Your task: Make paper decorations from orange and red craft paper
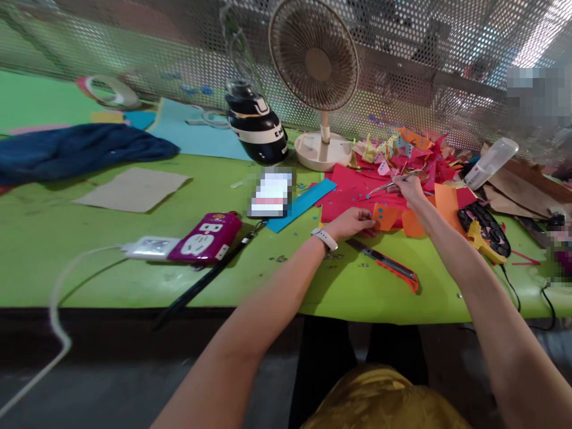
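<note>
My left hand, with a pale band on its wrist, pinches the left edge of a small orange paper piece that carries blue dots. In my right hand are metal tweezers, their tips pointing left, close to small blue dots on the red paper. Whether the tips grip a dot is too small to tell. Just in front of my left hand lies an orange and black utility knife. Further orange paper sits by my right wrist.
Paper scraps pile up behind my hands. A fan, a dark bottle and a phone stand or lie toward the middle. Left are a purple power adapter and dark blue cloth; right, a clear bottle.
</note>
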`<state>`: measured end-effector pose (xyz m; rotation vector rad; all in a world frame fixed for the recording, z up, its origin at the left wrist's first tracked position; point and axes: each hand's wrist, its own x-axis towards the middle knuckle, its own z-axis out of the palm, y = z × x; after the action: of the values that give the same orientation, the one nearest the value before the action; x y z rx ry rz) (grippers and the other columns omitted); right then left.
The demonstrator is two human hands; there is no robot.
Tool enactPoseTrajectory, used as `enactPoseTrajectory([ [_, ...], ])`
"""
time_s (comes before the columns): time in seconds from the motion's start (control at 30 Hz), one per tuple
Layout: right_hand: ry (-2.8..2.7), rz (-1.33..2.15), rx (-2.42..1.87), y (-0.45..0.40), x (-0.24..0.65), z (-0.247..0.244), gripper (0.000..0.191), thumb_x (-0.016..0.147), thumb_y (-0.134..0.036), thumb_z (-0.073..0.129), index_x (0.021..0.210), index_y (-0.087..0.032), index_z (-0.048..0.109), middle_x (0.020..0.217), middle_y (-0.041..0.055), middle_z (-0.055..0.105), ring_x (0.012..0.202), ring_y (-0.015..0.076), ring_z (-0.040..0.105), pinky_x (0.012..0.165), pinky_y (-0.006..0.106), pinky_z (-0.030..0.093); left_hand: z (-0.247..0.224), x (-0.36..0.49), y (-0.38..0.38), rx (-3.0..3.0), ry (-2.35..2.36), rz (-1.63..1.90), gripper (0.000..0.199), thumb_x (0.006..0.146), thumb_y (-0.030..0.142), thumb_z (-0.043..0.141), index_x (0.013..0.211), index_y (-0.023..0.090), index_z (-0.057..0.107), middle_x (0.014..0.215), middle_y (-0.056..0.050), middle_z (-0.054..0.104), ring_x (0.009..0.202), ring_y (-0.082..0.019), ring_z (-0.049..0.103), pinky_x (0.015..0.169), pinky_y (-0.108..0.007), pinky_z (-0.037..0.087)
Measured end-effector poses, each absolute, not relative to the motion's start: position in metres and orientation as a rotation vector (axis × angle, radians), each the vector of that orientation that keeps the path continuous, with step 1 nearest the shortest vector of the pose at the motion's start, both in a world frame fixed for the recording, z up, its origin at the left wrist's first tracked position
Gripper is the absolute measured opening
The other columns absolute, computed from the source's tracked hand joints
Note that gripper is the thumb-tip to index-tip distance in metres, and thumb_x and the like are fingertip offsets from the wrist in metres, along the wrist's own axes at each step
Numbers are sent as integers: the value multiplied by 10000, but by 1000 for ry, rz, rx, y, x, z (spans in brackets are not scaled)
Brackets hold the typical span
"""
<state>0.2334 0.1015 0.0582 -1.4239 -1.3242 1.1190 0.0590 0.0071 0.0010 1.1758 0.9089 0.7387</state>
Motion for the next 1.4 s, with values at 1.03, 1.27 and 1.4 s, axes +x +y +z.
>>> enactPoseTrajectory([
  [1.03,-1269,979,-1075,1,297,50,392,755,-543,724,893,-220,552,618,0,700,589,187,723,414,203,429,13,58,1,1154,971,723,336,699,385,840,759,145,612,709,-15,712,732,-170,731,626,-239,544],
  [1.27,-1269,1020,-1067,-14,290,31,401,764,-567,706,878,-218,545,610,-12,685,580,180,715,433,217,442,20,58,-3,1140,988,731,298,704,364,835,776,152,639,738,-25,727,724,-160,720,690,-274,562],
  [1.4,-1254,1047,-1080,-14,288,31,396,744,-564,725,859,-226,552,610,-14,686,601,189,721,433,223,442,21,59,-5,1124,991,731,286,716,359,832,801,156,649,760,-26,734,726,-152,719,677,-260,565],
])
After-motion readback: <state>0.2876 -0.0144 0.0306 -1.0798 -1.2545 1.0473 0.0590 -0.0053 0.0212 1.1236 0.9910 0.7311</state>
